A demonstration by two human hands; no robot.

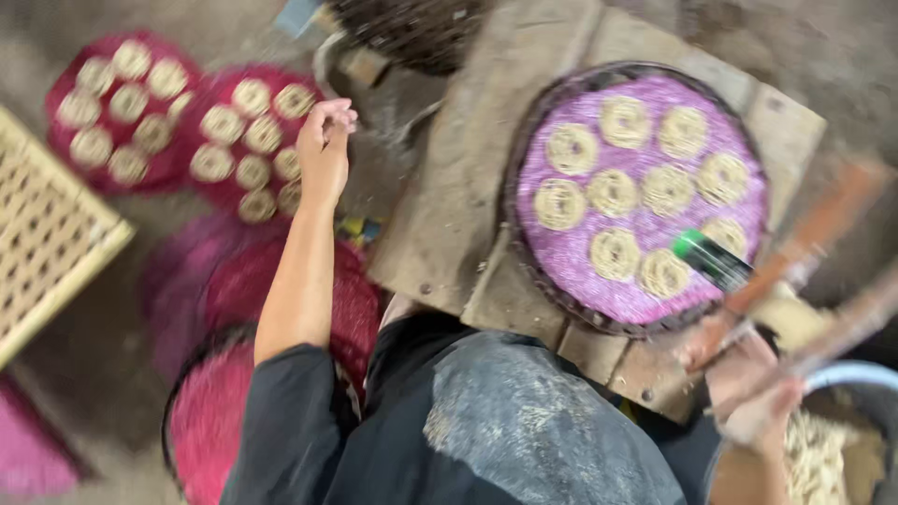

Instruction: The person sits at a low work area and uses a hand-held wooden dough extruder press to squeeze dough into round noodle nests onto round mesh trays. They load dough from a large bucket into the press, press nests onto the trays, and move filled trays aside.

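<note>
Left hand [325,150], fingers loosely curled and empty, hovers beside the red noodle-nest trays [245,140]; blurred right hand [753,397] grasps sticks beside the purple tray [561,271].

Your left arm is stretching out and away from your body, bare from the rolled dark sleeve down, elbow nearly straight. Your left hand [325,140] is hanging at its far end with the wrist bent and the fingers curled loosely inward, gripping nothing that shows. Your right hand [748,393] is sitting low and close to your body at the right, blurred, its fingers appearing closed, though the blur is hiding the grip.
</note>
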